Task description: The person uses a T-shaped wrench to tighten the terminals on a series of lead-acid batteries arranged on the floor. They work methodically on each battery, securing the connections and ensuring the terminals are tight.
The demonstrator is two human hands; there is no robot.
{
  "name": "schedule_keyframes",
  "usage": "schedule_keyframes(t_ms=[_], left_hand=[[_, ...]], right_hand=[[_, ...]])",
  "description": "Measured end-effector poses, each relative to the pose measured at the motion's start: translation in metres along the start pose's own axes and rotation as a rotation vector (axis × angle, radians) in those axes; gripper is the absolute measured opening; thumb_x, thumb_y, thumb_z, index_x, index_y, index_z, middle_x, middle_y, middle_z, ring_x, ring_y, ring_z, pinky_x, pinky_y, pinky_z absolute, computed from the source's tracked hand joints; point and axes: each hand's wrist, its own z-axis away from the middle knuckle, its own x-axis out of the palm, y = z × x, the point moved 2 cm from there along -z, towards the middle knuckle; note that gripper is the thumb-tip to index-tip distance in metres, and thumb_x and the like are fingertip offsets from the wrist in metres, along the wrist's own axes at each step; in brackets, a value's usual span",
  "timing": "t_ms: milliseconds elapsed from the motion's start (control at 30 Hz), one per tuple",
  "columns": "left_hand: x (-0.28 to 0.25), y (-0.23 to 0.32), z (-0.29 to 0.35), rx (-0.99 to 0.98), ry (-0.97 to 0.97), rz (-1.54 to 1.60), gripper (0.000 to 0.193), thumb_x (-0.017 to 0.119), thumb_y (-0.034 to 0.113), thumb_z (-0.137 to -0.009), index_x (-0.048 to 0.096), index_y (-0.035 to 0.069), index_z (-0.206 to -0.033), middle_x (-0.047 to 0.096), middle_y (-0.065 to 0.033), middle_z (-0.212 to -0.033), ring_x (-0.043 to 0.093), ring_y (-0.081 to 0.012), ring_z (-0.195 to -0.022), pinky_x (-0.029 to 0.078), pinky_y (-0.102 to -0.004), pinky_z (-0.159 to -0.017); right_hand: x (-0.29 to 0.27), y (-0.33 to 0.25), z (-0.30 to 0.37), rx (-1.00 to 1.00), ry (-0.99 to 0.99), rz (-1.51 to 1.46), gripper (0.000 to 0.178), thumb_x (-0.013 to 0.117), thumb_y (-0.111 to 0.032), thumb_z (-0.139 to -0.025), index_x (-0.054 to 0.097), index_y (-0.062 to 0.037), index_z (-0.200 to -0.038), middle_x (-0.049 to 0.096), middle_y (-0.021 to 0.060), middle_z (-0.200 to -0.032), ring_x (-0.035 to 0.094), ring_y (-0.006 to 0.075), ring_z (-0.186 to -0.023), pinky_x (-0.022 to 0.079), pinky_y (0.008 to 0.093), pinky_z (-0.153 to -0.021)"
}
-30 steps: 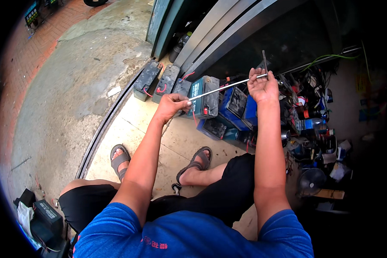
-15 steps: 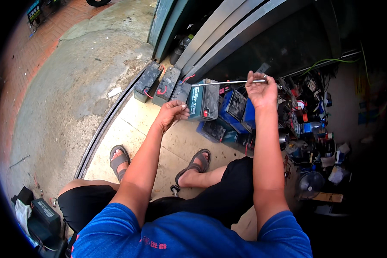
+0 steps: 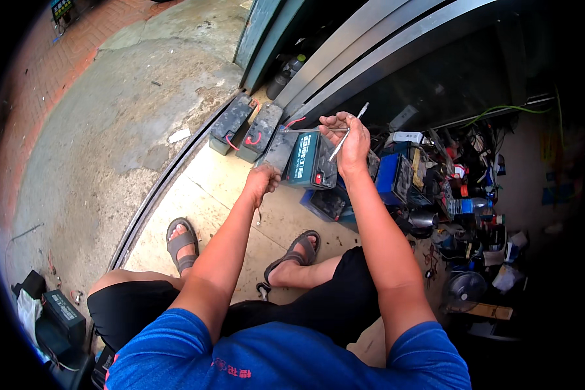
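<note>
My right hand (image 3: 352,146) is curled around a T-handle wrench (image 3: 339,149); its crossbar slants across the palm. The wrench's thin shaft points left over a teal and black battery (image 3: 299,159) with a red terminal mark. By that battery's near left side, my left hand (image 3: 264,182) is closed, fingers bent inward; whatever it may pinch is hidden. A small dark thing shows just below it. Two dusty grey batteries (image 3: 231,123) (image 3: 260,130) with red leads stand to the left.
Blue batteries (image 3: 396,179) and cluttered bottles, tools and wires, with a small fan (image 3: 467,286), fill the right. A metal door track (image 3: 169,179) runs along the left. My sandalled feet stand on tiles, near a black metal piece (image 3: 263,290). More batteries (image 3: 65,315) lie at lower left.
My right hand has moved left and slightly down; the wrench's crossbar now shows across its palm. My left hand has lowered a little, its fingers more curled. The head view has shifted slightly.
</note>
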Motion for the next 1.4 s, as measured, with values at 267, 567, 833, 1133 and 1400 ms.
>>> schedule_keyframes(t_ms=[267,567,833,1133,1400], left_hand=[[-0.004,-0.007,-0.015,0.317,0.220,-0.409,0.022,0.057,0.013,-0.091,0.069,0.000,-0.105,0.069,-0.0101,-0.080,0.068,-0.0258,-0.073,0.054,-0.0355,-0.068],[0.028,0.025,0.013,0.214,0.561,-1.264,0.077,0.084,0.045,-0.077,0.056,-0.004,-0.128,0.060,-0.0237,-0.128,0.072,-0.0380,-0.098,0.059,-0.0435,-0.085],[0.036,0.030,-0.009,0.168,0.531,-1.557,0.085,0.090,0.056,-0.066,0.060,-0.005,-0.118,0.069,-0.0190,-0.118,0.075,-0.0318,-0.096,0.061,-0.0390,-0.082],[0.019,0.013,0.021,0.224,0.459,-1.453,0.067,0.088,0.042,-0.066,0.063,-0.001,-0.111,0.075,-0.0180,-0.100,0.075,-0.0328,-0.089,0.061,-0.0395,-0.080],[0.020,0.011,0.035,0.201,0.443,-1.447,0.066,0.089,0.043,-0.066,0.066,0.000,-0.111,0.073,-0.0165,-0.105,0.075,-0.0294,-0.094,0.060,-0.0382,-0.081]], right_hand=[[0.005,0.009,-0.008,-0.015,0.006,0.007,0.029,0.045,-0.021,-0.106,0.060,0.0034,-0.103,0.069,0.0188,-0.095,0.072,0.0335,-0.099,0.063,0.0443,-0.089],[-0.007,0.023,0.009,-0.041,0.053,0.007,0.028,0.042,-0.019,-0.110,0.056,0.0039,-0.115,0.069,0.0198,-0.104,0.071,0.0332,-0.106,0.061,0.0456,-0.096],[0.029,-0.002,-0.002,0.049,-0.068,0.419,0.036,0.045,-0.022,-0.111,0.051,0.0074,-0.132,0.070,0.0196,-0.111,0.070,0.0241,-0.101,0.059,0.0372,-0.093],[0.040,-0.020,-0.040,0.197,-0.093,0.596,0.032,0.054,-0.016,-0.102,0.058,0.0085,-0.122,0.073,0.0167,-0.097,0.073,0.0235,-0.087,0.060,0.0340,-0.073],[0.029,-0.005,-0.057,0.021,-0.153,1.087,0.025,0.056,-0.010,-0.092,0.078,-0.0002,-0.098,0.078,0.0163,-0.097,0.075,0.0210,-0.085,0.055,0.0307,-0.073]])
